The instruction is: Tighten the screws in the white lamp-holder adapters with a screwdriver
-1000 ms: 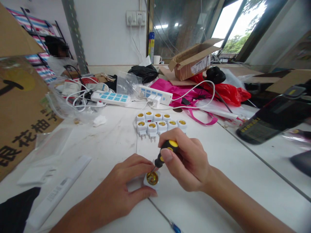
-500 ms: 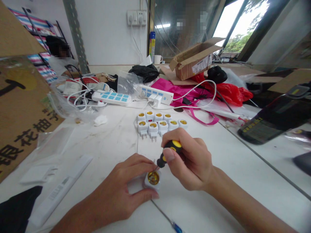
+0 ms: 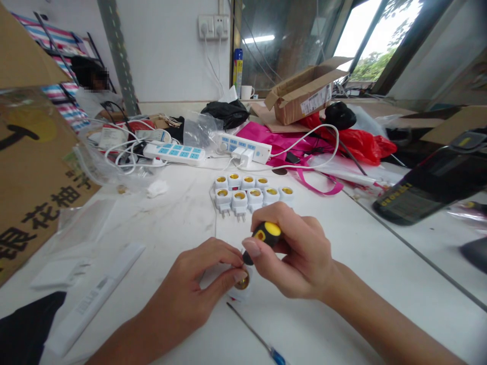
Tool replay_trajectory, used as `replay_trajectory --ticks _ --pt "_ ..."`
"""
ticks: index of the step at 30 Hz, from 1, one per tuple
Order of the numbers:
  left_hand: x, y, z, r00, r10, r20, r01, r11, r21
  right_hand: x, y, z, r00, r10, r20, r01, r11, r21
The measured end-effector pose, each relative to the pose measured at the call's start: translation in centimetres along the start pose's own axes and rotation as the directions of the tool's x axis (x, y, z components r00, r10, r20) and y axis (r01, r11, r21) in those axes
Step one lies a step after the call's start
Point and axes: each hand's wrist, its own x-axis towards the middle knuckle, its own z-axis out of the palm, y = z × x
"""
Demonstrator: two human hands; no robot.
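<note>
My left hand (image 3: 186, 289) pinches a white plug adapter with a brass lamp socket (image 3: 242, 285), and its fingers cover most of the top. My right hand (image 3: 294, 256) grips a short black-and-yellow screwdriver (image 3: 265, 235) just above that adapter. The screwdriver's tip is hidden behind my fingers, so I cannot tell if it touches the adapter. Several matching adapters (image 3: 247, 195) stand in two rows beyond my right hand. A thin blue-handled screwdriver (image 3: 255, 333) lies on the white table (image 3: 182, 218) below my hands.
Two blue-and-white power strips (image 3: 174, 153) with white cables lie beyond the adapters, among plastic bags and a cardboard box (image 3: 304, 97). A large printed carton (image 3: 34, 172) stands at the left. A seated person (image 3: 93, 88) is at the far left.
My hands have closed in around the adapter, now mostly covered. The black-and-yellow screwdriver has tilted flatter, and more of the blue-handled screwdriver's shaft shows.
</note>
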Motion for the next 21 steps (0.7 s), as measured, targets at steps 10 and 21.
replay_trajectory --ticks 10,21 --pt "0.1 -0.4 -0.3 1.000 0.001 0.000 -0.001 1.000 -0.002 0.5 -0.9 -0.7 0.989 0.139 0.059 -0.148 0.970 0.193" --pt "0.1 -0.4 -0.2 0.999 0.037 -0.005 -0.037 0.999 0.036 0.3 -0.2 0.1 0.970 0.243 0.035 -0.240 0.914 0.327"
